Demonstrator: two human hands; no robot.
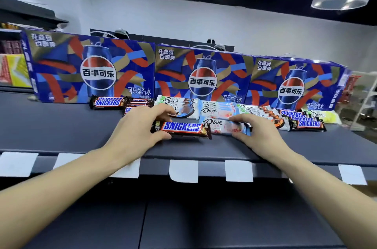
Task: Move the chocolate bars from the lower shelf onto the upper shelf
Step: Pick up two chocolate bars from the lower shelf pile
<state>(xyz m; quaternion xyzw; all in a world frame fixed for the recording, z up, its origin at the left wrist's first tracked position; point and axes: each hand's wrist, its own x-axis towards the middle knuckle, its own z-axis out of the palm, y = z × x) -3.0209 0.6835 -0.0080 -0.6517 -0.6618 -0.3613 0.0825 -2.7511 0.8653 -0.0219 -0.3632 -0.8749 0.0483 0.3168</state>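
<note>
Dark upper shelf (61,126) carries three Pepsi cartons (91,69) along its far edge, chocolate bars lined up just in front of them. Far left, a Snickers stack (114,102) sits near the first carton. Left hand (138,128) grips a Snickers bar (181,127) by its left end, just above the shelf. Touching it on the right, a Dove bar (226,127) is pinched in the right hand (257,132). Beyond lie more Dove bars (218,108); far right, more Snickers (306,122). White tags (183,171) line the shelf's near lip.
</note>
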